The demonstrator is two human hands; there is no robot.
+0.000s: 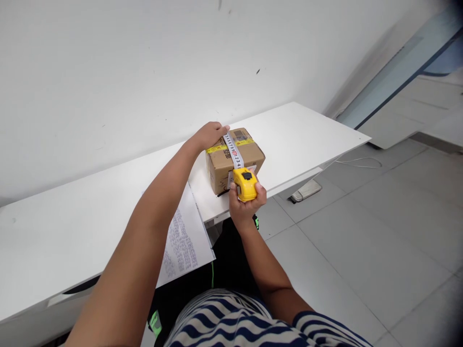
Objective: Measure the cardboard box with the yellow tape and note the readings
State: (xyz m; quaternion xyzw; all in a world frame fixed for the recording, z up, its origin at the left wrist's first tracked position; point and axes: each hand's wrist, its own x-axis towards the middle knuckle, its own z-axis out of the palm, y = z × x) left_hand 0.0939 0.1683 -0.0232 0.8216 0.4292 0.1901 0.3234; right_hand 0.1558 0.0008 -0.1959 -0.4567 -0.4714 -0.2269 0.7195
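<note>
A brown cardboard box (220, 166) with yellow printed packing tape rests on the white table. Across its top, from the far edge to the near edge, runs the white numbered blade (232, 149) of a tape measure. My left hand (211, 135) is at the far edge of the box, its fingers pressing the blade's end there; the hook itself is hidden. In front of the near side of the box, my right hand (244, 207) grips the yellow tape measure case (246, 185), whose black lock button faces up.
An open notebook (184, 236) with handwriting lies left of the box, overhanging the near edge of the white table (307, 135). Behind is a white wall (144, 72). A flat grey-white object (307, 190) lies on the tiled floor, with a thin white cable (361, 161) farther right.
</note>
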